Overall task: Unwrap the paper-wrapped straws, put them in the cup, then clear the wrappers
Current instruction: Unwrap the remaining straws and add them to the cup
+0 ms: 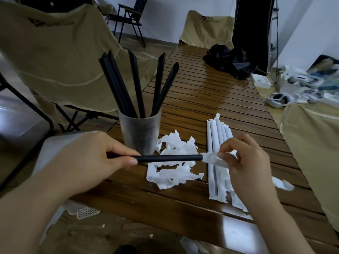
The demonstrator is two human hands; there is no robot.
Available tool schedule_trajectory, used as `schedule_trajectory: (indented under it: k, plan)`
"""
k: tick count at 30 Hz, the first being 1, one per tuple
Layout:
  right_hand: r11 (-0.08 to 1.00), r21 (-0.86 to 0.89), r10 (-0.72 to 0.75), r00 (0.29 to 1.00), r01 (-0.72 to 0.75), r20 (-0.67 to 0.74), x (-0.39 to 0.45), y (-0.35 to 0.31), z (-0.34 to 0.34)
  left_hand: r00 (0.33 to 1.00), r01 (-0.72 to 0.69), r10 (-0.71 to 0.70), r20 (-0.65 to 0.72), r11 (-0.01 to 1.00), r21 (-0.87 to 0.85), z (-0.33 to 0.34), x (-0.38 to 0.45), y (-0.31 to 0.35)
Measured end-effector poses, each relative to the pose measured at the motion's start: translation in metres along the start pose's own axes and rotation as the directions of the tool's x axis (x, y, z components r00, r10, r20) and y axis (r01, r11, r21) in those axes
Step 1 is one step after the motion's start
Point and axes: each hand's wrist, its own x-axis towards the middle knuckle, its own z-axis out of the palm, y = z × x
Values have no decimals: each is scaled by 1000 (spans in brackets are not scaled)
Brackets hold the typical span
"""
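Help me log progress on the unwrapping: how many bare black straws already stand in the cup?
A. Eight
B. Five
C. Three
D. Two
B: five black straws stand in the translucent cup, while a sixth is held over the table between the left hand and the right hand, which pinches its paper wrapper.

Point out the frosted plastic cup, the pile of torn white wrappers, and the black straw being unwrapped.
Frosted plastic cup (139, 133): head view, front wall.
Pile of torn white wrappers (174, 173): head view, middle.
Black straw being unwrapped (168, 158): head view, bare mid-shaft.
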Motion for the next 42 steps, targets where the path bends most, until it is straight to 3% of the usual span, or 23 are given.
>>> schedule_trajectory:
  k: [5,9,13,20,22,24,27,32,36,42]
  plan:
    - [998,5,59,996,-59,-64,1,-4,9,999,34,-33,-40,999,6,-4,-3,-14]
    - [959,211,204,977,-188,-56,4,-19,23,998,-27,26,-54,1000,-14,-1,-1,-11]
    - [906,368,255,964,-209,-81,8,-35,36,997,-70,69,-18,997,-34,1,1,-9]
    - [868,359,292,937,-343,190,7,-32,46,986,-99,89,-141,993,-70,-2,1,-18]
    - [729,534,315,902,-429,294,8,-37,43,981,-110,92,-170,989,-97,-2,1,-16]
    - [498,725,283,880,-475,381,11,-44,36,972,-134,107,-208,984,-117,-2,1,-11]
    - [270,865,218,902,-423,373,12,-52,30,948,-176,133,-289,976,-130,1,2,-5]
    - [85,936,112,937,-341,331,11,-65,27,911,-247,186,-367,961,-124,10,4,5]
    - [106,974,77,978,-202,194,17,-77,19,868,-299,234,-438,950,-86,13,8,4]
    - [46,995,98,991,92,-96,25,-93,-14,734,-264,223,-641,964,33,3,7,-1]
